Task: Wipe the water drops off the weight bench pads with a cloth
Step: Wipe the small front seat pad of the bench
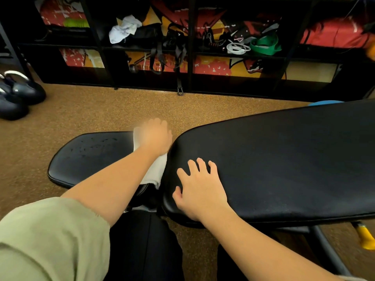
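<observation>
One cloth (152, 173) under left hand (156, 137).

Nothing here can be read as text, a label, a brand or a number. The red and yellow graphic panels (213, 67) behind the far shelving carry painted shapes and white flecks. These are too broken up and blurred to make out as letters.

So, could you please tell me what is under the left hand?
Under the left hand lies a white cloth on the seat pad; the pad surface beneath it is covered.
</observation>
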### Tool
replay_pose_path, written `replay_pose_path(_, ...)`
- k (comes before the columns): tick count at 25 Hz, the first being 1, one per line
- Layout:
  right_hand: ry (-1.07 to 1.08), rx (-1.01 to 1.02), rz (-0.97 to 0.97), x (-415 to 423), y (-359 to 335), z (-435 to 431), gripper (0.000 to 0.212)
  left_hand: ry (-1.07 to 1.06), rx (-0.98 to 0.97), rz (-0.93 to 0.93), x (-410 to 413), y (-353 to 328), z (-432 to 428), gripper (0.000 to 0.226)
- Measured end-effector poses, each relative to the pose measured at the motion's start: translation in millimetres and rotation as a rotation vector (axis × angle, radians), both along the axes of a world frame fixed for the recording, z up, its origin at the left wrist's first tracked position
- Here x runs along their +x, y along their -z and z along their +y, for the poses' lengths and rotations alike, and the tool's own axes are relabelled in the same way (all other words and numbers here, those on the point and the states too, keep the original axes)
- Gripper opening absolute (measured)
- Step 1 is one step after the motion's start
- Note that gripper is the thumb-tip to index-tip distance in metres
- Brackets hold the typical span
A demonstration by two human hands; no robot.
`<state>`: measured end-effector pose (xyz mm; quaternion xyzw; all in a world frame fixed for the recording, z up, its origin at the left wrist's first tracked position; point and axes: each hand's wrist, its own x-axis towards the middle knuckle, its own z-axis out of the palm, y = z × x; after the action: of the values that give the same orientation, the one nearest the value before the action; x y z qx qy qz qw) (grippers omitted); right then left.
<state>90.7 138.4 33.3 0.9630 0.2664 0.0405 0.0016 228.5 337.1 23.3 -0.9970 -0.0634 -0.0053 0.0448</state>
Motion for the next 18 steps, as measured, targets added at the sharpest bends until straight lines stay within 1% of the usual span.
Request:
replay_pose_path(2,0.002,0.003,0.003,0,0,0,0.051,0.061,0.003,0.023,-9,-7,-11,0.038)
replay_pose_path(5,-0.002,0.007,0.003,-1,-1,-1,0.05,0.146,0.14,0.093,-31,-15,-17,0.041)
replay_pose_path(6,-0.001,0.009,0.006,-2,-1,-1,0.049,0.178,0.177,0.075,-38,-20,-20,0.041)
replay_pose_path(8,0.0,0.013,-0.003,-2,0,-1,0.048,0.245,0.143,0.06,-51,-23,-21,0.033)
replay_pose_path(10,-0.002,0.012,-0.007,-3,0,-1,0.048,0.321,0.076,0.075,-65,-8,-12,0.023)
replay_pose_path(11,-0.001,0.011,-0.005,-3,-1,-1,0.048,0.358,0.073,0.045,-73,1,-5,0.032)
replay_pose_path(13,-0.003,0.013,0.002,-2,-3,-1,0.049,0.377,0.037,0.005,-89,11,8,0.057)
replay_pose_path(14,-0.005,0.013,0.005,-2,-4,-1,0.049,0.389,0.019,-0.006,-97,10,8,0.059)
replay_pose_path(16,-0.006,0.008,0.006,-2,-6,-2,0.049,0.449,0.044,-0.044,-110,8,8,0.046)
replay_pose_path(17,-0.009,0.003,0.006,-3,-6,-2,0.049,0.47,0.071,-0.025,-117,5,8,0.043)
replay_pose_path(18,-0.012,-0.002,0.008,-4,-6,-2,0.049,0.497,0.089,0.012,-124,5,7,0.05)
